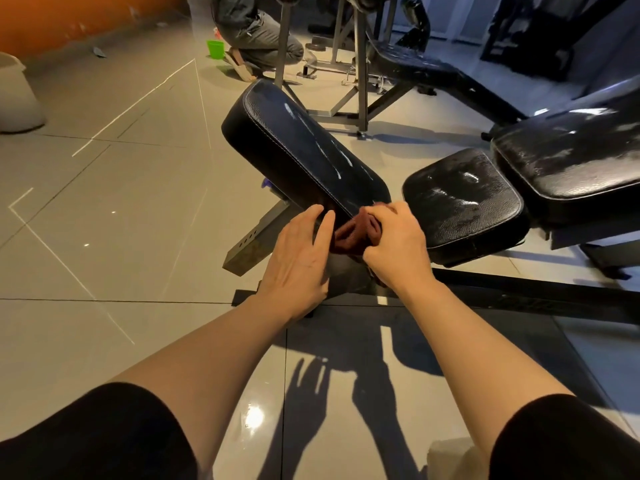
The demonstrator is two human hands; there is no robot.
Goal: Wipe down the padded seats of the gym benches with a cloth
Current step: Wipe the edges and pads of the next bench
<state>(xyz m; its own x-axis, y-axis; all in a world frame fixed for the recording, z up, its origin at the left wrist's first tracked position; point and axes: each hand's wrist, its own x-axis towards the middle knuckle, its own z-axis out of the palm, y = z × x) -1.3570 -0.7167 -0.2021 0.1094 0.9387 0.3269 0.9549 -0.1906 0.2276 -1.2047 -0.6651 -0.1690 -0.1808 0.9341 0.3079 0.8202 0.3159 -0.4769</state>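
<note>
Closest to the camera are two bare forearms coming out of short black sleeves, reaching over glossy grey floor tiles (145,209) that throw back hard shadows of the arms; the right hand (398,247) has its fingers curled tight into a bunched reddish-brown cloth (349,233), soft and wrinkly looking, pressed right at the near lower end of the tilted black pad (301,147); the left hand (298,258) lies pretty flat with straight fingers, tips touching the pad's near edge and the thumb against the cloth, not gripping anything; that pad is a long rounded slab of pebbled black faux leather with pale stitching along the seam and shiny wet streaks down its face, propped at an angle on a square steel frame (252,244) with a row of small holes; just to the right sits a squarish seat pad (464,206), same grainy black vinyl, glossy with damp patches; beyond it a bigger padded section (568,161) with a whitish smeary film; further back there's another bench (426,64) on grey metal legs; at the far end a person (256,36) in grey clothes crouches beside a small bright green bucket (215,49), with an orange wall (69,19) behind.
</note>
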